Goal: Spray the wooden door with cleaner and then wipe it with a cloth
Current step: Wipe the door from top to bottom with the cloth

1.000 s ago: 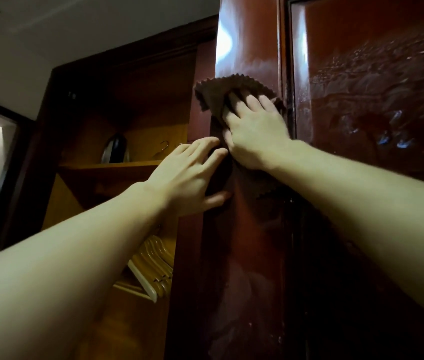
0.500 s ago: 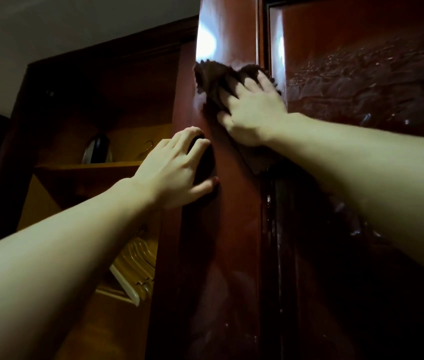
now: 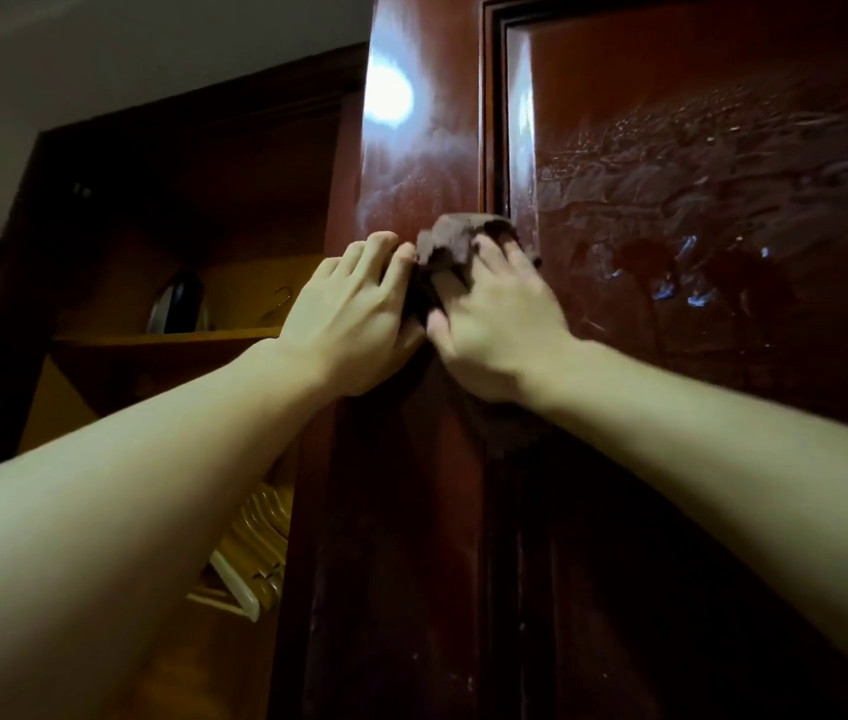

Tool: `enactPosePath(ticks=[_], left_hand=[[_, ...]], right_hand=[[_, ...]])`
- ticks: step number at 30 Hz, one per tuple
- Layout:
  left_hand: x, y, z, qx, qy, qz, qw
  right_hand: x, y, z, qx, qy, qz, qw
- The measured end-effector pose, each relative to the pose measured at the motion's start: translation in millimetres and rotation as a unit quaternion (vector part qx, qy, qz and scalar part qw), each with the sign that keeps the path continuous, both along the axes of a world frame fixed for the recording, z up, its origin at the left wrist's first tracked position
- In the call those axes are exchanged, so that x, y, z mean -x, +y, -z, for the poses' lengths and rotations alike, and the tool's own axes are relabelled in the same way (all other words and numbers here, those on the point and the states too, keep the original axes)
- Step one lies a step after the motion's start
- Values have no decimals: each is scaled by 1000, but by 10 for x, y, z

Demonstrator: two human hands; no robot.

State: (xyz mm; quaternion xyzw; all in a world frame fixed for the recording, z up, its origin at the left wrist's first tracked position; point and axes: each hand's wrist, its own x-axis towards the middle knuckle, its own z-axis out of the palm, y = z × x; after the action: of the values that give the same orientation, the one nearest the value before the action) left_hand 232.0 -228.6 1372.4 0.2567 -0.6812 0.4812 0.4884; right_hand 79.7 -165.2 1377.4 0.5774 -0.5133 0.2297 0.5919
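The wooden door (image 3: 427,511) is standing upright, its long axis running vertically, and the brown cloth (image 3: 455,244) is lying bunched against the door's stile beside the panel moulding. The right hand (image 3: 499,330) is pressing the cloth flat-fingered onto the door, directly ahead and above (streaky cleaner is showing on the panel to the right). The left hand (image 3: 349,314) is curling round the door's edge, now touching the cloth. Since half a second ago, cloth and right hand have been sliding down the door; the left hand has risen.
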Motion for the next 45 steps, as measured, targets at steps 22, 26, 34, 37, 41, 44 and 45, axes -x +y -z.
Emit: enactPosePath(ticks=[22,26,34,37,41,44,45], left_hand=[[475,125,-166,35,38,19,998],[501,130,-175,55,57,12,997],[679,183,-302,57,86,0,995],[706,217,-327,66,88,8,994],[716,240,-312,69,73,13,995],[770,241,-329,71,54,22,996],[798,245,-345,69,53,26,996]], right_hand=[[343,286,-587,16,-38,39,998],[400,259,-32,32,-11,29,999],[466,394,-572,-8,-16,74,997],[486,375,-634,2,-10,64,998],[613,351,-128,39,20,16,999],[703,411,-185,34,9,18,999],[711,446,-314,35,-2,26,999]])
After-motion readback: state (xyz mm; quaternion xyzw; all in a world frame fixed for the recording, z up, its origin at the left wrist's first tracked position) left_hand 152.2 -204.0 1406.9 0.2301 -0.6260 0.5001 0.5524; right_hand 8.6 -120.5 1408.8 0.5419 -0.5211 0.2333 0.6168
